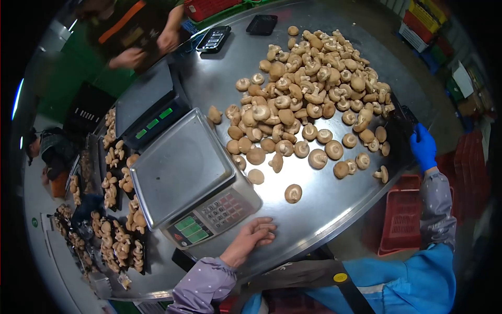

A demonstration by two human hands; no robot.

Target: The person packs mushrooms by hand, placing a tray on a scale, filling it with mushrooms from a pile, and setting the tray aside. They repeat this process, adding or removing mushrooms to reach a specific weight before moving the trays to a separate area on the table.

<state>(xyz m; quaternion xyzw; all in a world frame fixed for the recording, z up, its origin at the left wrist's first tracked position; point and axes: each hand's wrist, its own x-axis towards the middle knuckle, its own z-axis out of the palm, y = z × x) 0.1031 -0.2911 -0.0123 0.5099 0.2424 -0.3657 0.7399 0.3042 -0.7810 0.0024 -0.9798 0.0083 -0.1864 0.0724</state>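
Observation:
My bare left hand (251,239) rests near the table's front edge, just right of the scale's keypad, its fingers apart and nothing in them. At the right edge of the metal table (324,201), my right hand (423,147) wears a blue glove. It is beside a dark, shiny object (401,121) that looks like a black tray, and its fingers are closed at that object's edge. A big heap of brown mushrooms (314,78) covers the far right of the table. One mushroom (293,193) lies apart in front. The silver scale (180,165) has a bare pan.
A second scale (149,104) is behind the first. Trays of mushrooms (117,243) line the left. Black trays (262,24) lie at the back. A co-worker (138,34) is across the table, another person (55,157) at far left. Red crates (401,220) stand below right.

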